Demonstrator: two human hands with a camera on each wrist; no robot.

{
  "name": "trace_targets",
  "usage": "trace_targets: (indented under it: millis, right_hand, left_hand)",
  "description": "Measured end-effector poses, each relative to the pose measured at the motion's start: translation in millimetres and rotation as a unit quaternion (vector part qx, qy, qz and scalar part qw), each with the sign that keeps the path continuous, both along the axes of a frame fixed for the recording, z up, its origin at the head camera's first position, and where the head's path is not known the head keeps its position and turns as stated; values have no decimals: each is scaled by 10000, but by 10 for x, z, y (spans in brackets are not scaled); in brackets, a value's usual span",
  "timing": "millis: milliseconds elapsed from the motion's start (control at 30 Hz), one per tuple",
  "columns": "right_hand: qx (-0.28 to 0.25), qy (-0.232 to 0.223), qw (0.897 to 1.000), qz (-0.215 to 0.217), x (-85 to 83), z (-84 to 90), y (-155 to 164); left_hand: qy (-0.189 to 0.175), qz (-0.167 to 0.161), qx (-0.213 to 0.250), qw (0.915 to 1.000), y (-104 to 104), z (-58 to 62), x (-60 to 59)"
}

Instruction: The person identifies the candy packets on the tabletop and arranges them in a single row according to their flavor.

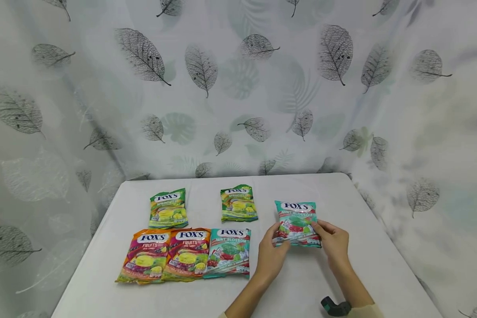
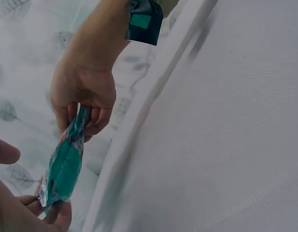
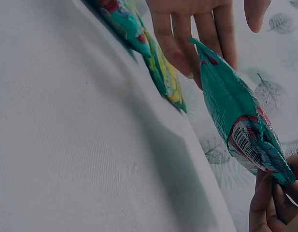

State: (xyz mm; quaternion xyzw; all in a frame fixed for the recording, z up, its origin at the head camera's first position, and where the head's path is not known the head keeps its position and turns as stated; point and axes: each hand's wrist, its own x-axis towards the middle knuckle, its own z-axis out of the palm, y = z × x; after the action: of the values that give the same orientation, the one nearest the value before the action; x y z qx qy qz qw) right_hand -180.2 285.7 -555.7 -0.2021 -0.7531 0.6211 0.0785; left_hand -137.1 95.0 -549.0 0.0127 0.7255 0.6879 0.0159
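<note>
mint bag (image 1: 297, 222) at table's (image 1: 365, 265) right side, near edge lifted | left hand (image 1: 271, 255) and right hand (image 1: 334, 242) each pinch a bottom corner | tip: keep it level, set it square with the green bags' (image 1: 239, 203) row

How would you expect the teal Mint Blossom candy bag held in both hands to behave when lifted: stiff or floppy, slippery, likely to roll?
The teal bag probably flexes: its film creases between the left hand and right hand. Its glossy wrapper may be slippery. Lying flat like the other packets, it seems unlikely to roll.
</note>
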Motion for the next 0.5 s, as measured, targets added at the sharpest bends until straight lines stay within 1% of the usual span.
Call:
trace_targets:
  millis: [133,200,367,500]
  right_hand:
    - [-11,8,10000,-7,23,-26,-56]
    - [-20,17,10000,3,38,-32,-88]
    - [48,-5,9999,124,89,-27,-175]
    - [50,-40,9996,286,130,-35,-232]
  left_hand:
    - [-90,46,-21,9999,-50,-21,36]
    - [-78,86,-13,9999,-78,-29,51]
    - [-33,236,-13,9997,-154,-38,73]
    - [-17,308,-35,9995,-215,-23,101]
